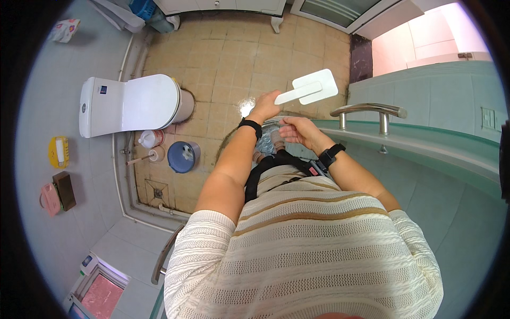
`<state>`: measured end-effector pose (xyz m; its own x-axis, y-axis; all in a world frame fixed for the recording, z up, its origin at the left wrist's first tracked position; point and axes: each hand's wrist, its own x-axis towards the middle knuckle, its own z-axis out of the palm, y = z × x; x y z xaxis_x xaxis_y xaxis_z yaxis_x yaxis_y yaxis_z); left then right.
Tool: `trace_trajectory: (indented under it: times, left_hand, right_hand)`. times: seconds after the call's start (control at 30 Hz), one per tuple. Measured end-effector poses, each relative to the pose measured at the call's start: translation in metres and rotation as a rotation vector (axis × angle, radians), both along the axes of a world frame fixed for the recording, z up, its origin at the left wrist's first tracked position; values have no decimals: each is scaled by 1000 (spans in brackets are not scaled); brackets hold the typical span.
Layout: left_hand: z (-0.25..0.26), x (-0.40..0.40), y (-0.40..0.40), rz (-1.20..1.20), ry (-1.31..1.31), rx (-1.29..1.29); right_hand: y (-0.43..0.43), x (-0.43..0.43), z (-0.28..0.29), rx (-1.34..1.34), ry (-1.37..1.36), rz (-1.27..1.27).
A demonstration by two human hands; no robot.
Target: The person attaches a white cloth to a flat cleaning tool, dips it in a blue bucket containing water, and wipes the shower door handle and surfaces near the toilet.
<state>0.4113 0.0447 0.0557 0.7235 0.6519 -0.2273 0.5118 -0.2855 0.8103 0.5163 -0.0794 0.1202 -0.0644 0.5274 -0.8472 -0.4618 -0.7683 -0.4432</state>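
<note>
My left hand [266, 107] grips the handle of a white flat-headed tool [314, 88]. Its rectangular head points away to the right, above the tiled floor. The tool's underside is hidden. Nearer to my body, my right hand [299, 132] holds nothing; its palm is partly turned up and its fingers are slightly bent and apart. A glass door [358, 129] with a curved metal handle [368, 108] stands just to the right of that hand. Below both hands my feet [275, 137] show, partly covered by my arms and clothing.
A white toilet [149, 101] with its lid down stands on the left. Beside it are a plastic bottle [150, 138], a toilet brush holder [156, 153] and a blue bucket [181, 157]. A white cabinet [223, 4] stands at the far wall. Another metal handle [165, 255] is at lower left.
</note>
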Motion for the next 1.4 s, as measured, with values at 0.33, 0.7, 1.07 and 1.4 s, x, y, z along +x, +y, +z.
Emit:
trace_trajectory:
  times: [0.33, 0.7, 1.07, 1.4]
  left_hand:
    - [4, 1, -7, 170, 20, 232]
    - [8, -11, -20, 190, -26, 511]
    - [1, -19, -31, 156, 46, 592]
    - [11, -29, -34, 187, 76, 610]
  right_hand:
    - [-6, -1, 4, 22, -12, 16]
    - [-12, 1, 8, 71, -7, 28]
    - [-18, 1, 5, 109, 18, 49]
    - [-15, -4, 6, 100, 7, 84]
